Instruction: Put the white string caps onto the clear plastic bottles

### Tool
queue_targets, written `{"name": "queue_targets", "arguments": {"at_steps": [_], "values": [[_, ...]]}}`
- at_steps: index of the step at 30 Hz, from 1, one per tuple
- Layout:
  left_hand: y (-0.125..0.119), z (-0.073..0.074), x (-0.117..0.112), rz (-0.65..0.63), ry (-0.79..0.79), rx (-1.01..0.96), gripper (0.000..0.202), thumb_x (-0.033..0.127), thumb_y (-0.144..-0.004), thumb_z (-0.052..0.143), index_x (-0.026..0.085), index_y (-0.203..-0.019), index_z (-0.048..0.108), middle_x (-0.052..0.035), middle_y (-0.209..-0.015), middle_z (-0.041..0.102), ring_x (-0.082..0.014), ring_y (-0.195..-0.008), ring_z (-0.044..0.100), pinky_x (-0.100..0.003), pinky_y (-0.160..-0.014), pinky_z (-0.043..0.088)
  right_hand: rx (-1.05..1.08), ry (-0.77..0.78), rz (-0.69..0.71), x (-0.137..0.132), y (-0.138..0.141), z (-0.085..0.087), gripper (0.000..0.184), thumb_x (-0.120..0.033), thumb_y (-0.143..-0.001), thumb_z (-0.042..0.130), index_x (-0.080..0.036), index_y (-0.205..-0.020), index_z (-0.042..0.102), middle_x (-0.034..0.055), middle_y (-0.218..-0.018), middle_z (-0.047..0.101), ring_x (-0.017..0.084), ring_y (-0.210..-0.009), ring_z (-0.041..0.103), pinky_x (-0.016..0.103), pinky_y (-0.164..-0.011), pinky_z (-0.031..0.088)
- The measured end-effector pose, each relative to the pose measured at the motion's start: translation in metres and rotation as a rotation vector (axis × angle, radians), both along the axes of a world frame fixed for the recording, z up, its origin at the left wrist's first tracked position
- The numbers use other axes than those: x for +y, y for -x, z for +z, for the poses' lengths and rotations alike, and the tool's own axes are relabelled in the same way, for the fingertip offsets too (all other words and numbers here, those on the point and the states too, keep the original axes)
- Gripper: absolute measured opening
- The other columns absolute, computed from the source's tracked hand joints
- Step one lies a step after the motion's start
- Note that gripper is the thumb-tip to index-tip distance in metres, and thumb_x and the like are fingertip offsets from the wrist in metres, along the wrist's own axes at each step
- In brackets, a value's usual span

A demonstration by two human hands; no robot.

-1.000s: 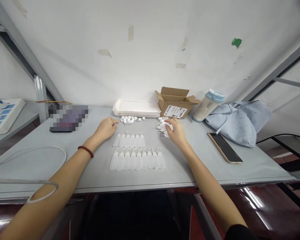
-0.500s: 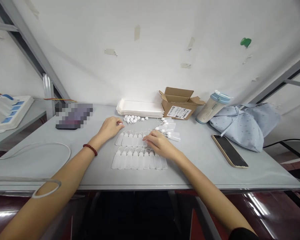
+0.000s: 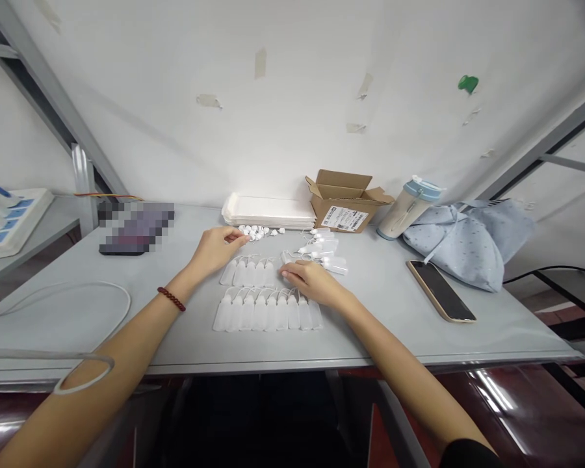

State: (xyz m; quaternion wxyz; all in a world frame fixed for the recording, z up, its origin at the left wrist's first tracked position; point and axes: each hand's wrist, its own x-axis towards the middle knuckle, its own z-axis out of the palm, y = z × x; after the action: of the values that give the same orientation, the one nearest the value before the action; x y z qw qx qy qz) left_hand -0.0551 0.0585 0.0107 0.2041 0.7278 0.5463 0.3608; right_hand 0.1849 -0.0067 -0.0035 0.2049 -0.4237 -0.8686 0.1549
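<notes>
My left hand (image 3: 218,249) reaches to the near edge of a small pile of white caps (image 3: 257,231). Its thumb and fingertips are pressed together, and what lies between them is too small to make out. My right hand (image 3: 311,279) is closed on a small translucent bottle (image 3: 285,256), mostly hidden by the fingers. To its left stretches a short row of similar bottles (image 3: 248,273) with thin loops at their tops. Nearer the table edge lies a longer row of the same bottles (image 3: 267,313). Several loose bottles (image 3: 325,246) lie beyond my right hand.
Against the wall are a stack of white flat packs (image 3: 273,211) and an open cardboard box (image 3: 344,211). Farther right are a tumbler (image 3: 409,208), a blue cloth bag (image 3: 461,247) and a phone (image 3: 441,290). A white cable (image 3: 90,355) crosses my left forearm.
My left hand has moved right, to the caps. My right hand has drawn a bottle away from the right end of the upper row. The whole view has shifted slightly.
</notes>
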Motion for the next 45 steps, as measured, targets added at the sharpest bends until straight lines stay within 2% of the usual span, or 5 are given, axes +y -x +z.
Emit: {"name": "queue_targets", "arguments": {"at_steps": [6,13,25,33,45], "values": [[-0.011,0.011,-0.013,-0.111,0.26,-0.358,0.037,0.041,-0.059,0.079,0.016,-0.078,0.057,0.0001,-0.065,0.065,-0.017,-0.059,0.062,-0.031,-0.061,0.051,0.023,-0.11,-0.092,0.0,0.001,0.002,0.021,-0.022,-0.094,0.042,-0.019,-0.101,0.062,0.0055,-0.08,0.06,0.017,-0.068,0.053,0.028,-0.066,0.039],[-0.021,0.013,-0.026,-0.318,0.462,-0.453,0.031,0.032,-0.06,0.082,0.017,-0.077,0.062,-0.0002,-0.068,0.067,-0.0164,-0.066,0.064,-0.034,-0.072,0.052,0.28,-0.137,-0.001,-0.008,0.004,0.01,0.011,-0.019,-0.089,0.049,-0.02,-0.093,0.059,0.004,-0.085,0.063,0.017,-0.077,0.056,0.028,-0.073,0.043],[-0.026,0.015,-0.032,-0.393,0.469,-0.551,0.029,0.032,-0.059,0.081,0.018,-0.082,0.07,-0.005,-0.092,0.07,-0.02,-0.087,0.064,-0.038,-0.089,0.048,0.377,0.079,0.097,-0.014,0.007,0.017,0.014,-0.011,-0.079,0.046,-0.02,-0.079,0.056,0.0004,-0.081,0.063,0.015,-0.074,0.055,0.028,-0.071,0.042],[-0.027,0.019,-0.035,-0.429,0.448,-0.526,0.025,0.036,-0.065,0.076,0.016,-0.08,0.071,-0.0047,-0.081,0.069,-0.0175,-0.073,0.064,-0.036,-0.079,0.053,0.45,0.129,0.067,-0.015,0.007,0.021,0.016,-0.009,-0.078,0.043,-0.02,-0.079,0.056,-0.0001,-0.078,0.061,0.014,-0.072,0.054,0.026,-0.068,0.04],[-0.029,0.018,-0.036,-0.43,0.517,-0.479,0.025,0.038,-0.069,0.074,0.017,-0.083,0.072,-0.0032,-0.068,0.068,-0.0164,-0.067,0.063,-0.033,-0.074,0.052,0.634,0.342,-0.012,-0.016,0.007,0.021,0.008,-0.028,-0.09,0.044,-0.021,-0.087,0.045,0.0014,-0.084,0.06,0.018,-0.085,0.062,0.029,-0.069,0.039]]}}
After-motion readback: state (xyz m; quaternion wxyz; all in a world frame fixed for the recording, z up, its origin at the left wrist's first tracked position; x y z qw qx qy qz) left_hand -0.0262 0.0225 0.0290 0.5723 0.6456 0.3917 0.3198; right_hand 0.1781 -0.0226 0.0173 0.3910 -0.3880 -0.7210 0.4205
